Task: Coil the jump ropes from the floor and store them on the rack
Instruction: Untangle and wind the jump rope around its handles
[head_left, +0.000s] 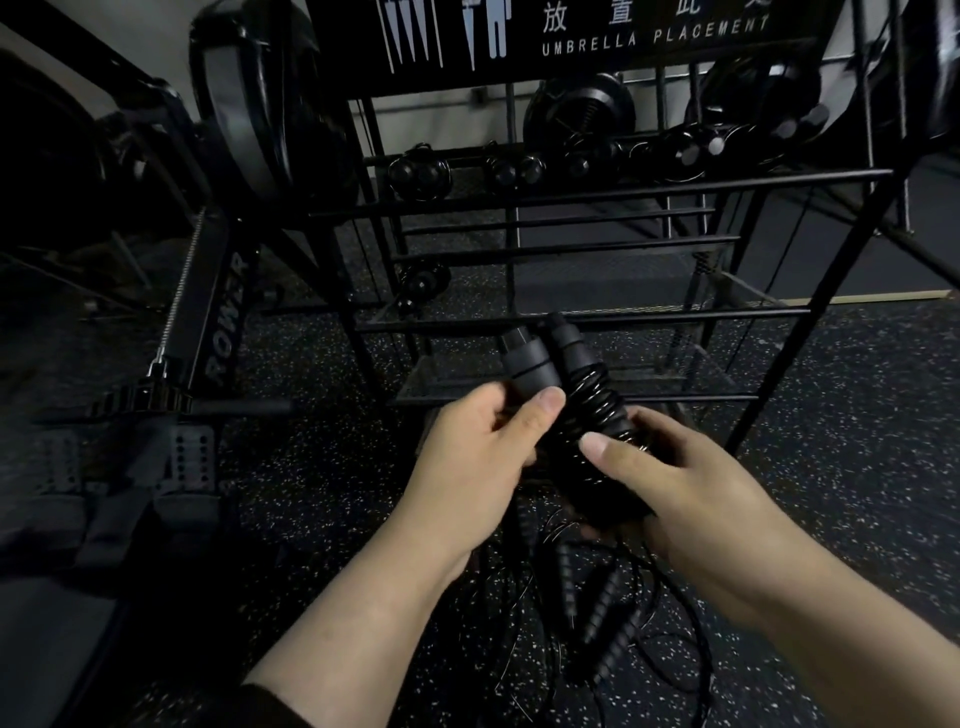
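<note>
I hold a black jump rope (587, 410) in front of the rack, its two handles side by side and its thin cord wound in tight turns around one of them. My left hand (478, 457) grips the bare handle with the thumb on top. My right hand (670, 483) holds the wound part, thumb pressing on the coils. Loose black jump ropes (602, 608) with ribbed handles lie tangled on the floor below my hands. The black metal rack (582, 317) stands just ahead, and several coiled ropes (519, 169) sit on its upper shelf.
A rowing machine (218, 322) marked POWER stands to the left, its foot plates near my left arm. The rack's sign reads UMBRELLA PLACEMENT. One coiled rope (423, 283) hangs at the rack's left side. The floor is dark speckled rubber.
</note>
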